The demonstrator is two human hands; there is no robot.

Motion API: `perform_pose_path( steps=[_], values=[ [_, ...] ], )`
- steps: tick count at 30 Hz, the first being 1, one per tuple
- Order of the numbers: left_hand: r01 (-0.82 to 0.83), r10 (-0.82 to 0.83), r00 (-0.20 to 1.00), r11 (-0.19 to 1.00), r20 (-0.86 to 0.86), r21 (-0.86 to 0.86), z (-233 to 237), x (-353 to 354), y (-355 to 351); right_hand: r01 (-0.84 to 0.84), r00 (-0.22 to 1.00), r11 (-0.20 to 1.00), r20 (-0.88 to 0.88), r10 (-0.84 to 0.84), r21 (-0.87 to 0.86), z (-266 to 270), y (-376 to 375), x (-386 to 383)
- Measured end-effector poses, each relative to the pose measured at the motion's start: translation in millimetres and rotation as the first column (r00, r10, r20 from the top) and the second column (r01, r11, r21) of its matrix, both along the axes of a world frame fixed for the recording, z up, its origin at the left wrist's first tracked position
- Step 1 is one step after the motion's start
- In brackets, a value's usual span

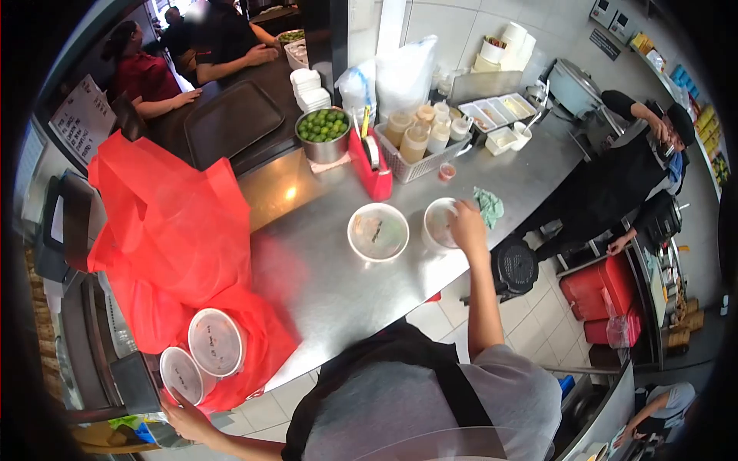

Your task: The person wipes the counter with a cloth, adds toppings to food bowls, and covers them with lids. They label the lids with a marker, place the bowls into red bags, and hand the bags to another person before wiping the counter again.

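Head view: my right grip (467,227) is at the rim of a lidded tub (437,224) on the bench (323,292); my left grip (184,419) touches the outer tub (183,373) on the red bag (181,246). Whether either clamps, I cannot tell; level, even support suits both.

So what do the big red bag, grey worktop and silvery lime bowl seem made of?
Big red bag: probably matte non-woven fabric, from its soft creases. Grey worktop: likely brushed stainless steel, given its blurred reflections. Silvery lime bowl: smooth, shiny metal by its gleam; which metal is unclear.
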State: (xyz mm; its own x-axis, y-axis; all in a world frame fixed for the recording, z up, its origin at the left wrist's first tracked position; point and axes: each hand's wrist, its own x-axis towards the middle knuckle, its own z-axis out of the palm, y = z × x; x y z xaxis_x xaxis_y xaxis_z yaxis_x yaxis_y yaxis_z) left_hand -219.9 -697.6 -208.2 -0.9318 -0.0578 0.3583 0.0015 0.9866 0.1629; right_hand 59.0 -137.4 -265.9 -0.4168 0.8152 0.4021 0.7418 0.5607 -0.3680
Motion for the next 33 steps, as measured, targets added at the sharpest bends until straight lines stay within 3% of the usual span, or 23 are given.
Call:
perform_pose_path(
  steps=[1, 2, 3, 5, 6, 7, 9, 10, 12, 14, 15, 18, 22, 26, 27, 28, 29, 32, 33],
  values=[
    [0.097, -0.086, 0.979, 0.994, -0.183, 0.054, 6, 8, 25, 0.101, 0.984, 0.993, 0.157, -0.09, -0.065, 2, 12, 23],
    [0.184, -0.131, 0.981, 0.871, -0.146, 0.456, 23, 27, 81, 0.231, 0.94, 0.956, 0.295, -0.171, -0.182, -7, 25, 42],
    [0.29, -0.381, 0.924, 0.665, -0.022, 0.689, 15, 29, 110, 0.334, 0.911, 0.888, 0.35, -0.219, -0.315, -18, 38, 56],
    [0.549, -0.795, 0.604, 0.366, -0.054, 0.752, 5, 42, 201, 0.233, 0.911, 0.89, 0.408, -0.059, -0.391, -51, 53, 80],
    [0.399, -0.838, 0.528, 0.386, 0.136, 0.832, -17, 44, 243, 0.035, 0.958, 0.86, 0.261, 0.116, -0.509, -95, 77, 98],
    [0.273, -0.917, 0.305, 0.342, 0.256, 0.899, -34, 51, 279, -0.027, 0.998, 0.752, -0.058, -0.016, -0.659, -96, 65, 99],
    [0.184, -0.901, 0.2, 0.421, 0.386, 0.888, -88, 66, 347, -0.167, 0.905, 0.663, -0.381, -0.191, -0.729, -108, 58, 95],
    [0.161, -0.877, 0.26, 0.451, 0.403, 0.878, -110, 72, 374, -0.247, 0.833, 0.592, -0.48, -0.274, -0.767, -89, 44, 92],
    [0.18, -0.833, 0.33, 0.516, 0.443, 0.837, -135, 72, 407, -0.304, 0.831, 0.558, -0.501, -0.241, -0.772, -95, 48, 100],
    [0.157, -0.867, 0.358, 0.421, 0.346, 0.893, -140, 68, 412, -0.417, 0.746, 0.541, -0.615, -0.255, -0.731, -73, 35, 97],
    [0.149, -0.879, 0.371, 0.375, 0.3, 0.915, -142, 68, 410, -0.407, 0.76, 0.547, -0.603, -0.241, -0.731, -71, 38, 100],
    [-0.142, -0.908, 0.287, 0.276, 0.306, 0.951, -152, 80, 396, -0.401, 0.804, 0.576, -0.575, -0.151, -0.712, -38, 40, 97],
    [-0.022, -0.882, 0.422, 0.22, 0.209, 0.975, -118, 102, 335, -0.528, 0.81, 0.479, -0.585, 0.036, -0.701, 8, 36, 72],
    [0.052, -0.745, 0.662, 0.157, 0.084, 0.986, -46, 105, 210, -0.689, 0.725, 0.31, -0.618, 0.303, -0.655, 48, -7, -4],
    [0.019, -0.68, 0.731, 0.105, 0.058, 0.994, -16, 110, 178, -0.728, 0.682, 0.268, -0.628, 0.374, -0.63, 54, -21, -26],
    [0.081, -0.619, 0.784, 0.163, 0.038, 0.983, 3, 113, 142, -0.775, 0.618, 0.188, -0.662, 0.424, -0.603, 52, -36, -51],
    [0.11, -0.486, 0.874, 0.146, -0.026, 0.983, 18, 117, 113, -0.813, 0.55, 0.108, -0.694, 0.465, -0.572, 49, -52, -79],
    [0.094, -0.185, 0.98, 0.111, -0.073, 0.989, 45, 110, 48, -0.812, 0.426, -0.237, -0.82, 0.381, -0.533, 51, -128, -160],
    [0.102, -0.12, 0.989, 0.127, -0.087, 0.987, 45, 103, 26, -0.823, 0.379, -0.267, -0.834, 0.401, -0.502, 51, -154, -186]
  ],
)
